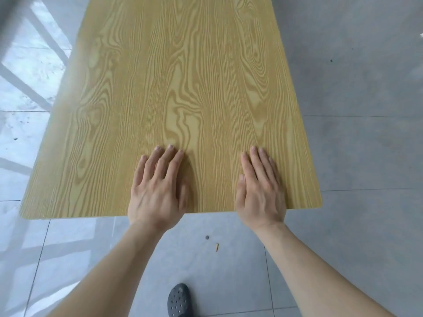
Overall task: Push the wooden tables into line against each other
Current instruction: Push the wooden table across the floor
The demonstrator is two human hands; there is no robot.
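One wooden table [183,76] with a light, strongly grained top fills the upper middle of the head view, its near edge running across just above my wrists. My left hand [158,188] lies flat, palm down, on the top near that edge, fingers slightly spread. My right hand [261,191] rests flat on the top too, close to the near right corner. Neither hand holds anything. No second table is in view.
Grey floor tiles [354,156] surround the table. A small tan scrap [216,247] and a dark spot [207,237] lie on the floor below the near edge. A dark perforated shoe [179,300] shows at the bottom. Window light streaks the floor at left.
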